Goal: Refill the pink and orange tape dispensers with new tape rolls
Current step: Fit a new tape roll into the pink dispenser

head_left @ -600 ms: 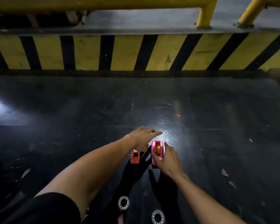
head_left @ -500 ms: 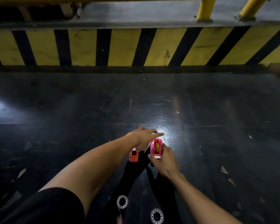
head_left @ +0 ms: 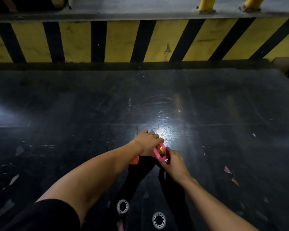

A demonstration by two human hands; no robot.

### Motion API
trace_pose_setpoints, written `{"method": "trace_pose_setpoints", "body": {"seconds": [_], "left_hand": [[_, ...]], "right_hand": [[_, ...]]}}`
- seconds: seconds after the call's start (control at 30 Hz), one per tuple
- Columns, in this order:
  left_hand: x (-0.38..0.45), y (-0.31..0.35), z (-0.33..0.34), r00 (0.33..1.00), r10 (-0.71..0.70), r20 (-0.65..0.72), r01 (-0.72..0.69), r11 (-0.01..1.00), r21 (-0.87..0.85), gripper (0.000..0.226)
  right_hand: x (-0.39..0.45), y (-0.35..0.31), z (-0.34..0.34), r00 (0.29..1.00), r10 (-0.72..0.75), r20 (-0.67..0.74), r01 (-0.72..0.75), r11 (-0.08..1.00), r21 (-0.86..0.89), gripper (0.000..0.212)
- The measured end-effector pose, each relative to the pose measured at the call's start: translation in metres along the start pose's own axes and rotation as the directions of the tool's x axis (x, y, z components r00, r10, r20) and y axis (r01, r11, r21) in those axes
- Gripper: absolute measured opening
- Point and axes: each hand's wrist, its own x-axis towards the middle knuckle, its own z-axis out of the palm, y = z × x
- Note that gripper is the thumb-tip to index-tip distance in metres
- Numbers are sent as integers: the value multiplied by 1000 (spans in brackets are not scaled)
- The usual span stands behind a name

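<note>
Presently, the pink tape dispenser (head_left: pixel 159 154) is tilted above the dark floor (head_left: pixel 207 105), grasped by both hands: the left hand (head_left: pixel 148 144) grips its far end and the right hand (head_left: pixel 173 161) its near end. A yellow tape roll (head_left: pixel 161 148) sits inside it, and the orange tape dispenser (head_left: pixel 134 160) lies just beside the left wrist, mostly hidden.

Both bare forearms reach forward and meet at the pink tape dispenser (head_left: pixel 160 152). The left hand (head_left: pixel 147 144) lies knuckles up on its far left side, fingers curled against it. The right hand (head_left: pixel 174 161) grips its near right end, fingers wrapped around the body.
</note>
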Motion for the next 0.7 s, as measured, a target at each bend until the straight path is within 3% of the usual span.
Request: {"method": "trace_pose_setpoints", "body": {"seconds": [0.2, 0.43, 0.7], "left_hand": [[-38, 25, -2, 982, -117, -150, 104, 990, -90, 67], [-96, 54, 23, 944, -289, -157, 240, 932, -273, 71], [-139, 82, 58, 919, -386, -73, 339, 872, -353, 73]], "right_hand": [[-11, 7, -27, 991, -113, 73, 118, 991, -62, 56], [-36, 7, -28, 939, -293, 182, 314, 944, -98, 53], [-61, 8, 3, 893, -325, 313, 382, 914, -141, 51]]}}
